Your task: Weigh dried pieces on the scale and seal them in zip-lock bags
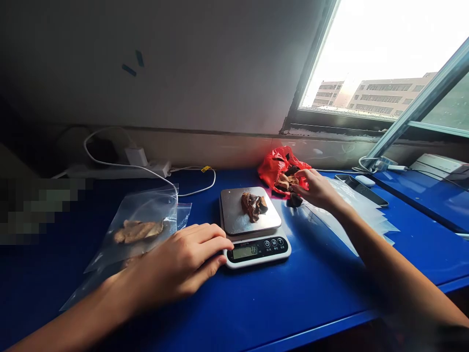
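1. Left hand (183, 266): lies palm down on the blue tabletop (311, 293), fingers loosely extended and slightly spread; it grips nothing; its fingertips touch the front left corner of the kitchen scale (254, 227).
2. Kitchen scale: stands just beyond and to the right of the left hand, between the two hands; metal platform above, lit display and three round buttons along the front edge; the reading is too small to tell.
3. Dried brown pieces (254, 205): a small heap on the scale platform, toward its right rear; clear of both hands.
4. Right hand (318, 189): reaches forward on the far right side of the scale, fingers curled down toward the contents of the red plastic bag (276, 168); whether the fingertips pinch a piece cannot be told.
5. Red plastic bag: lies open and crumpled just beyond the right hand, near the wall; brown and dark pieces show in its mouth; one dark piece (294, 200) lies on the tabletop just beneath the right hand.
6. Clear zip bag (141, 222): lies just left of the left hand and partly under its wrist; holds brown pieces.
7. Clear empty bags (361, 215): a flat stack under and to the right of the right forearm.
8. White cable (120, 165): runs along the wall beyond the left hand, to a power strip (110, 171).
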The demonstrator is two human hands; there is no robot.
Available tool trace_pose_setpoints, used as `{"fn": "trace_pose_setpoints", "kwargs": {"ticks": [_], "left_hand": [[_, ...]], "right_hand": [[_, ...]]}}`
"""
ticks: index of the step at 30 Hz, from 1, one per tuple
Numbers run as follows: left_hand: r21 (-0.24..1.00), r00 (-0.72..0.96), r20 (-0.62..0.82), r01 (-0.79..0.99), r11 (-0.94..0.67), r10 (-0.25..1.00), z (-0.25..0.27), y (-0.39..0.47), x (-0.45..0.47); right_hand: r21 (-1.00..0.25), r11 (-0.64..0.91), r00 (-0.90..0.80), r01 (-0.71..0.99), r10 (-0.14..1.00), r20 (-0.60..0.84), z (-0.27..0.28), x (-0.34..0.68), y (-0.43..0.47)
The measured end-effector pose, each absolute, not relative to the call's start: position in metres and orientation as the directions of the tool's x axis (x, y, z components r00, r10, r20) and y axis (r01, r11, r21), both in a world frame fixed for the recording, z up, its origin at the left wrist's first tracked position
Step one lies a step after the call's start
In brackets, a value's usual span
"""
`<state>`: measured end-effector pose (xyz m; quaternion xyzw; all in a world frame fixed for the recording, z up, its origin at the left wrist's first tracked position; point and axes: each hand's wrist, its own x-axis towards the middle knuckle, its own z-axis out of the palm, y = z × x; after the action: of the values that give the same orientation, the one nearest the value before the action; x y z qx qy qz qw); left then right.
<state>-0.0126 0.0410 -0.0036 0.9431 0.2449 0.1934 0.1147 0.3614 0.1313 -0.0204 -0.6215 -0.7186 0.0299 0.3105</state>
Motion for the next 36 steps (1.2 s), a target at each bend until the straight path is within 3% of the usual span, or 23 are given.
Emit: {"fn": "trace_pose_setpoints", "kwargs": {"ticks": [5, 10, 15, 18, 21, 25, 29, 36], "left_hand": [[0.294, 0.816, 0.281, 0.428, -0.855, 0.505, -0.006, 0.041, -0.012], [0.285, 0.83, 0.28, 0.408, -0.867, 0.482, -0.002, 0.039, -0.011], [0.313, 0.816, 0.297, 0.408, -0.858, 0.497, 0.0, 0.038, -0.011], [0.422, 0.756, 0.313, 0.432, -0.797, 0.575, 0.0, 0.036, -0.009], [0.544, 0.639, 0.315, 0.485, -0.685, 0.702, 0.001, 0.031, -0.006], [0.684, 0.513, 0.278, 0.488, -0.542, 0.812, 0.004, 0.024, 0.001], [0.805, 0.542, 0.183, 0.396, -0.441, 0.82, 0.005, 0.019, 0.006], [0.72, 0.537, 0.273, 0.436, -0.54, 0.798, 0.009, 0.009, 0.012]], "right_hand": [[-0.278, 0.147, -0.069, 0.949, 0.96, 0.271, -0.008, 0.369, 0.113], [-0.257, 0.149, -0.091, 0.955, 0.97, 0.225, -0.02, 0.357, 0.117], [-0.28, 0.286, -0.203, 0.917, 0.935, 0.289, 0.007, 0.331, 0.093], [-0.335, 0.501, -0.355, 0.798, 0.84, 0.411, 0.023, 0.302, 0.066], [-0.313, 0.661, -0.428, 0.682, 0.707, 0.563, 0.02, 0.269, 0.043], [-0.312, 0.746, -0.463, 0.588, 0.627, 0.627, -0.002, 0.238, 0.029], [-0.311, 0.832, -0.508, 0.459, 0.534, 0.676, -0.016, 0.225, 0.019], [-0.225, 0.863, -0.53, 0.453, 0.464, 0.71, -0.021, 0.222, 0.014]]}}
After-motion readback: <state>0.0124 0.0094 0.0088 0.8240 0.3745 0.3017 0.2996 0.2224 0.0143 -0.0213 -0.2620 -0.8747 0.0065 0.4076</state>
